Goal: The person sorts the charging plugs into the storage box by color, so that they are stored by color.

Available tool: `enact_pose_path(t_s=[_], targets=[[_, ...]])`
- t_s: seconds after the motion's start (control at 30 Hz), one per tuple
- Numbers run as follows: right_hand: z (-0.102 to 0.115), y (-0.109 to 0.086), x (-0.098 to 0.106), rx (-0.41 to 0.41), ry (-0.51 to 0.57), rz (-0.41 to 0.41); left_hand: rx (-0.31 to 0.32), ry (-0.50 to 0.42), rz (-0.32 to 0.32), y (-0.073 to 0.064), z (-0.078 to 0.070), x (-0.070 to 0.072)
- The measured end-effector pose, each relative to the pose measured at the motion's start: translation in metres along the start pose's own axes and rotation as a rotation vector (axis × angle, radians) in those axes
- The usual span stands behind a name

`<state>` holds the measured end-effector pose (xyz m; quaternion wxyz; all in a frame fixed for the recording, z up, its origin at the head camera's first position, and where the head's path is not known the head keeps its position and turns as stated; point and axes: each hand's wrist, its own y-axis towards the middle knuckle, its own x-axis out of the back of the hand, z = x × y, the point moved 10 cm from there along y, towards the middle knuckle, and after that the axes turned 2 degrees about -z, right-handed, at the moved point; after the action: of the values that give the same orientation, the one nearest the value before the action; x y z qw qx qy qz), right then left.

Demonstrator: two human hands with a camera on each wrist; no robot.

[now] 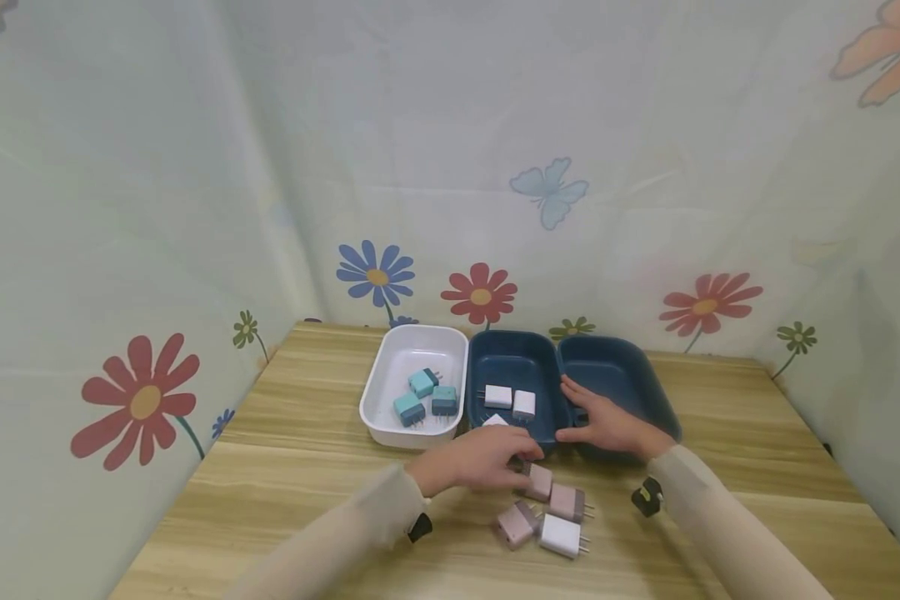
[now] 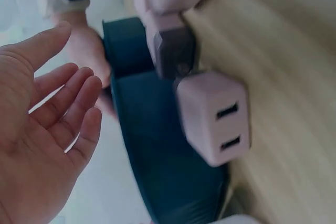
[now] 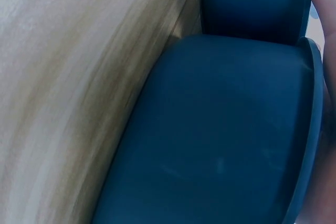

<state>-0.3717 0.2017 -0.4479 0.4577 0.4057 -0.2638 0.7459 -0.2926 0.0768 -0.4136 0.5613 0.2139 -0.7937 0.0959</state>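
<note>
My left hand (image 1: 487,457) hovers by the near rim of the middle dark blue container (image 1: 512,343), beside the pink plug charger (image 1: 538,482). The left wrist view shows its fingers (image 2: 68,95) loosely bent, nothing between them, with a two-slot pink charger (image 2: 212,119) nearby. Two more pink chargers, one to the right (image 1: 567,503) and one nearer me (image 1: 518,525), lie on the table with a white charger (image 1: 561,536). My right hand (image 1: 607,421) rests with extended fingers on the adjoining rims of the middle and right dark blue containers (image 1: 607,367).
Three teal chargers (image 1: 422,382) lie in the white container (image 1: 401,350) at the left. The middle container holds three white chargers (image 1: 498,397), one partly hidden by my left hand. A flowered cloth (image 1: 435,125) hangs behind the wooden table (image 1: 285,467).
</note>
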Motion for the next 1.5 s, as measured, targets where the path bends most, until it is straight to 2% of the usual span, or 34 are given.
enact_pose_path(t_s=[0.13, 0.3, 0.53, 0.93, 1.23, 1.5], targets=[[-0.004, 0.001, -0.002, -0.029, -0.001, 0.013, -0.072, 0.014, 0.042, -0.001, -0.014, -0.015], [-0.007, 0.002, -0.002, -0.035, -0.003, 0.014, -0.125, -0.016, 0.108, -0.002, -0.028, -0.034], [-0.008, 0.002, -0.003, -0.064, 0.003, 0.026, -0.164, 0.014, 0.117, -0.001, -0.039, -0.048], [-0.009, 0.004, -0.004, -0.070, -0.003, 0.026, -0.138, 0.062, 0.139, 0.000, -0.037, -0.066], [-0.011, 0.005, -0.004, -0.070, 0.006, 0.021, -0.136, 0.088, 0.142, 0.001, -0.039, -0.066], [-0.011, 0.004, -0.005, -0.078, 0.004, 0.029, -0.104, 0.138, 0.154, 0.002, -0.038, -0.072]])
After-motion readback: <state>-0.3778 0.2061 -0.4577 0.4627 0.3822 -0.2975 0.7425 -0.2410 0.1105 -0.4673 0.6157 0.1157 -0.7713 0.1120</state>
